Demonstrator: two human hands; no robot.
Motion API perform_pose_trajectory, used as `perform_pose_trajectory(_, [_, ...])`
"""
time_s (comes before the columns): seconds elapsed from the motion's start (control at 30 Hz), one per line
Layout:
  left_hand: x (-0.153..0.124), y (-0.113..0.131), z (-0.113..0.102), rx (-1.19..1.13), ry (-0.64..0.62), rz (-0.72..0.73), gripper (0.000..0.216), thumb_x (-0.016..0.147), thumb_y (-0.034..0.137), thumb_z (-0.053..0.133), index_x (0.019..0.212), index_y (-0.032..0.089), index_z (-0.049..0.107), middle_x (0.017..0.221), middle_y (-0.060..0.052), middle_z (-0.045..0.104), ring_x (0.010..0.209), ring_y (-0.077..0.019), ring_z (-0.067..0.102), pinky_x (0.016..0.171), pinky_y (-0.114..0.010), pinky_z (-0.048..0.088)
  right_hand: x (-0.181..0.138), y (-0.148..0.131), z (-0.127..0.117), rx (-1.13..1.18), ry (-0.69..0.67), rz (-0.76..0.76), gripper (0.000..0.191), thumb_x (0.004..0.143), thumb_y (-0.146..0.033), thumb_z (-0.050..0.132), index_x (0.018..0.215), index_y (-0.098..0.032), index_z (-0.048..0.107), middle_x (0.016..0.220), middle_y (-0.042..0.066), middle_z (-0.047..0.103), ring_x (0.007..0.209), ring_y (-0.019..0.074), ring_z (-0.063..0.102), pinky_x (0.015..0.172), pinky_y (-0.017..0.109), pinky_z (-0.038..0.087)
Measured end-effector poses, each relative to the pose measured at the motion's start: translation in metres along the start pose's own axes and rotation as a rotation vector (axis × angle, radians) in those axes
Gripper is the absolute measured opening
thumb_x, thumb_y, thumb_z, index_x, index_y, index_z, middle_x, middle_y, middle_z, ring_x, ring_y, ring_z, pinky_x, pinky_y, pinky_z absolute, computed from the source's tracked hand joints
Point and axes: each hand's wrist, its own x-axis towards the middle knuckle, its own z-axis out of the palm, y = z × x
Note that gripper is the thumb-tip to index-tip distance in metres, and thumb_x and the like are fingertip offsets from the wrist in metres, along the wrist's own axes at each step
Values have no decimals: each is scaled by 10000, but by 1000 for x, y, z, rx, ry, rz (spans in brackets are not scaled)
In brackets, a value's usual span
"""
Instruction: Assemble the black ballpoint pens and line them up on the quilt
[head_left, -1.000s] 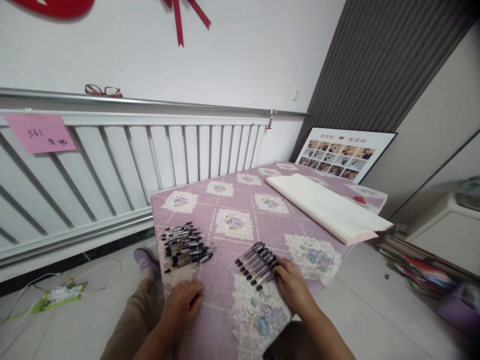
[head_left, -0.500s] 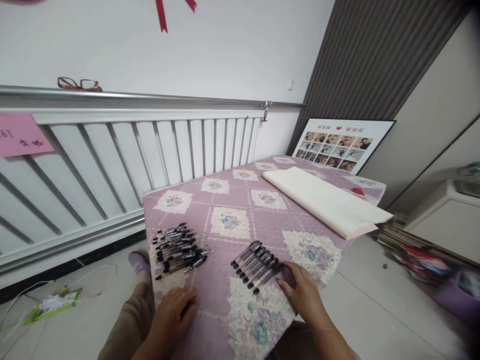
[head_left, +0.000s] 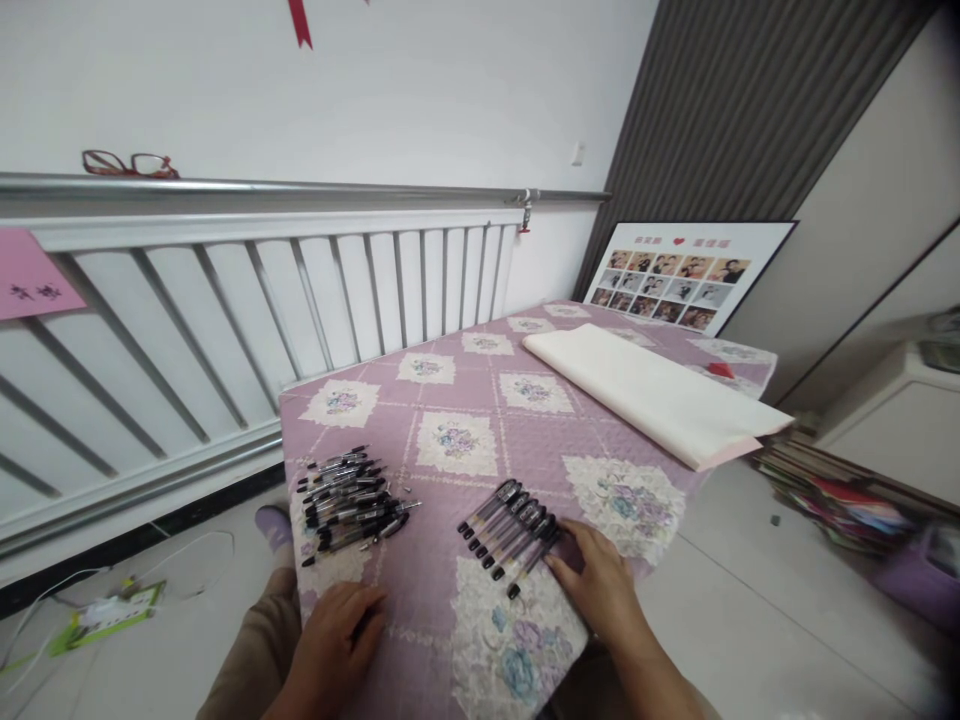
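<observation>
My left hand (head_left: pixel 334 640) rests at the near edge of a table covered with a purple flowered cloth (head_left: pixel 465 400). Its fingers are curled round a thin dark thing that looks like a pen. Just beyond it lies a loose pile of black-capped pens (head_left: pixel 349 500). My right hand (head_left: pixel 600 590) lies flat on the cloth with its fingers stretched out. The fingertips touch the near end of a neat row of several pens (head_left: pixel 510 525) laid side by side.
A white roll of paper (head_left: pixel 652 395) lies across the far right of the table. A framed photo collage (head_left: pixel 690 275) leans behind it. White railing (head_left: pixel 300 300) with red glasses (head_left: pixel 127 163) on top runs on the left. Books (head_left: pixel 832 490) are piled on the floor.
The view has swung a little to the right and down. My left hand has drawn back slightly toward the table's near edge. My right hand stays at the row of pens.
</observation>
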Motion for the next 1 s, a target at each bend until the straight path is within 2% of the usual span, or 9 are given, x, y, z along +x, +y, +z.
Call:
perform_pose_trajectory(0.2, [0, 1, -1, 1, -3, -6, 187, 860, 321, 496, 962, 237, 629, 882, -51, 669, 843, -207, 610, 784, -331, 500, -1, -4, -1, -2, -8, -35, 425, 733, -382, 571, 1133, -246, 526, 1175, 64, 585, 1103, 258, 516, 909, 428, 377])
perform_pose_trajectory(0.73, [3, 4, -5, -25, -17, -14, 162, 849, 274, 511, 952, 225, 626, 878, -48, 659, 835, -200, 598, 770, -325, 485, -2, -4, 3, -68, -32, 14, 445, 723, -436, 566, 1134, -268, 532, 1228, 60, 551, 1134, 275, 499, 893, 465, 371])
perform_pose_trajectory(1.0, [6, 8, -5, -35, -8, -18, 140, 833, 218, 516, 923, 218, 624, 865, -40, 656, 829, -196, 591, 775, -324, 466, 3, 3, 9, 3, 64, -40, 463, 767, -542, 506, 1112, -235, 536, 1157, 79, 588, 1086, 279, 526, 886, 452, 405])
